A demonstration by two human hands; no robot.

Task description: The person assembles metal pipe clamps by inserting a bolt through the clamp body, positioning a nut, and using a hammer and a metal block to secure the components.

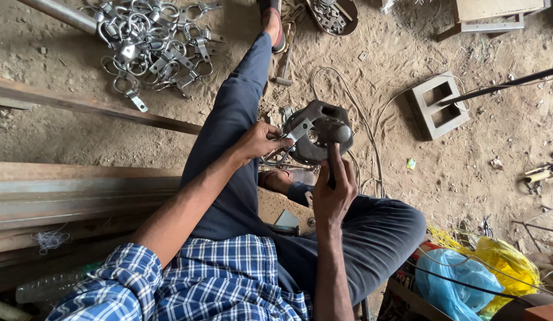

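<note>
My left hand (260, 141) pinches a small metal clamp piece (295, 132) and holds it against a dark round metal block (315, 138) on the sandy ground. My right hand (334, 191) grips the handle of a hammer (332, 132), whose dark head sits right over the clamp piece on the block. My legs in dark trousers stretch out around the block, the left leg reaching far forward.
A heap of shiny metal clamps and rings (154, 44) lies at top left beside a steel pipe (59, 13). Long steel bars (80, 190) run along the left. A hollow concrete block (436, 106) sits right; blue and yellow plastic bags (473, 273) lie at bottom right.
</note>
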